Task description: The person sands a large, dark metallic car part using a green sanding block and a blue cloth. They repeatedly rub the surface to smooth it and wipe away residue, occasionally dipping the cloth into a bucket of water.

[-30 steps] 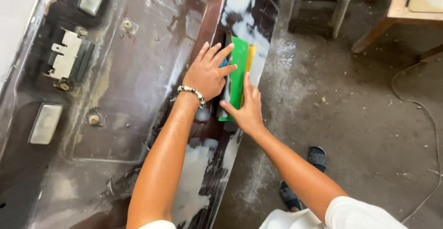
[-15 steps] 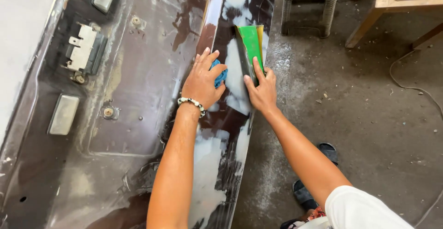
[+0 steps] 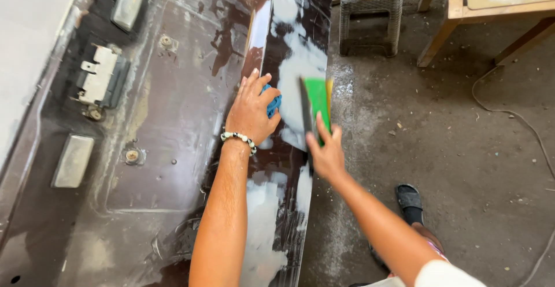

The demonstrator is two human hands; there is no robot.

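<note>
A long dark brown car body panel (image 3: 173,125) lies across the left of the view, with pale filler patches along its glossy right edge. My left hand (image 3: 250,110), a bead bracelet on its wrist, presses down on the panel over a blue cloth (image 3: 273,103). My right hand (image 3: 325,153) grips a green sanding block (image 3: 317,105) with a yellow edge and holds it against the panel's edge, just right of the left hand.
A white bracket (image 3: 99,81) and two light housings (image 3: 72,161) are fixed on the panel's inside. A plastic stool (image 3: 370,15) and a wooden table (image 3: 491,15) stand on the dusty concrete floor at the top right. A cable (image 3: 520,125) trails at the right. My sandalled foot (image 3: 409,199) stands below.
Both hands have slid back along the panel edge after reaching further up it. The green block now stands more on edge, a little apart from the left hand.
</note>
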